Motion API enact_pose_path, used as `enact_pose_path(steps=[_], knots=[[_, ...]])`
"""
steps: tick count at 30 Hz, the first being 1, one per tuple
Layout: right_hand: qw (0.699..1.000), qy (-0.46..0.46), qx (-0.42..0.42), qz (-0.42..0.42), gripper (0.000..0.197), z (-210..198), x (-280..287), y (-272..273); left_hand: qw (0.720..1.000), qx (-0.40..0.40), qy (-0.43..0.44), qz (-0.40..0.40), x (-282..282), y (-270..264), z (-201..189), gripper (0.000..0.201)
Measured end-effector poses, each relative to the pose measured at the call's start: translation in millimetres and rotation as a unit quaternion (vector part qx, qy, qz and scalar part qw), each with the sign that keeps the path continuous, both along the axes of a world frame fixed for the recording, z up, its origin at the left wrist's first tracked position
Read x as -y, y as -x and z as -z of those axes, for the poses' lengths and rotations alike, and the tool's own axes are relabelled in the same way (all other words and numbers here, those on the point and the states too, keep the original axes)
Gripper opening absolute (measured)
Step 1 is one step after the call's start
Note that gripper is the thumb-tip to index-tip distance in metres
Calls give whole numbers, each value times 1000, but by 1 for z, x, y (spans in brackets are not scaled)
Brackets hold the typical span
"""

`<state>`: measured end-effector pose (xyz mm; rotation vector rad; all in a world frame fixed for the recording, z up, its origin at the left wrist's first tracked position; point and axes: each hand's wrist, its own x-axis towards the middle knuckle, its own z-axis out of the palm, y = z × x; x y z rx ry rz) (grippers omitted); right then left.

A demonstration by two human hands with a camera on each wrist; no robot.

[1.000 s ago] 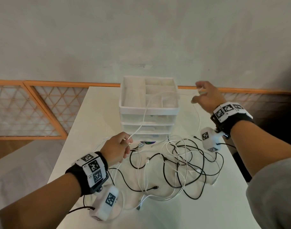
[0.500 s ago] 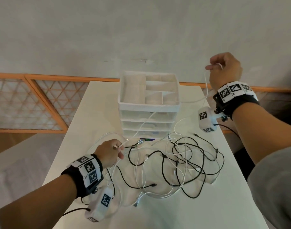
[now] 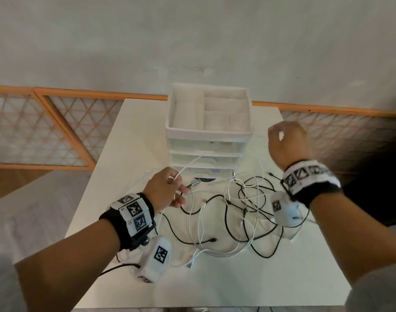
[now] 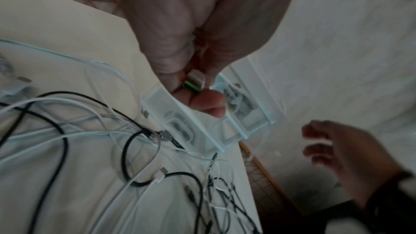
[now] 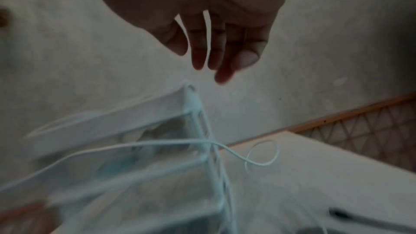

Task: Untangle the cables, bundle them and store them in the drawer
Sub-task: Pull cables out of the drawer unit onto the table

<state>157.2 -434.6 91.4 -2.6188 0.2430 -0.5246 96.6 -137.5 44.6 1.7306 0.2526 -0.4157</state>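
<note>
Left hand [image 3: 164,188] pinched white cable [image 3: 188,164] before drawer unit [image 3: 209,136]; right hand [image 3: 288,143] released, empty, fingers loose.

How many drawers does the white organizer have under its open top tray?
3 drawers, stacked in the white organizer: top drawer, middle drawer, bottom drawer. All closed; none seems hidden.

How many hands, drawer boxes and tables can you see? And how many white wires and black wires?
Hands: 2, left hand and right hand
Drawer boxes: 1
Tables: 1
White cables and black cables: too tangled to count
Total counted: 4
</note>
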Motion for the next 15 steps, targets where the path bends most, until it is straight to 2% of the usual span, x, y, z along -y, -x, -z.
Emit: enact_pose_path(steps=[1, 3, 5, 6, 7, 9, 11, 15], knots=[[1000, 14, -6, -15, 29, 13, -10, 18, 1000, 2, 22, 0, 0, 0, -5, 10], [983, 57, -137, -107, 42, 41, -41, 61, 999, 6, 44, 7, 1, -1, -14, 14], [923, 110, -293, -223, 50, 77, -74, 98, 998, 16, 45, 28, 2, -2, -22, 13], [899, 126, -334, -255, 54, 95, -88, 113, 998, 18, 44, 38, 4, -2, -26, 13], [888, 130, -361, -253, 54, 109, -101, 123, 998, 18, 43, 48, 5, -1, -29, 13], [891, 109, -395, -193, 54, 133, -120, 132, 996, 21, 36, 77, 5, 1, -34, 18], [898, 118, -393, -160, 45, 147, -132, 131, 993, 28, 27, 108, 3, 5, -36, 26], [916, 109, -361, -136, 26, 137, -149, 125, 986, 65, -37, 149, -15, 13, -33, 31]])
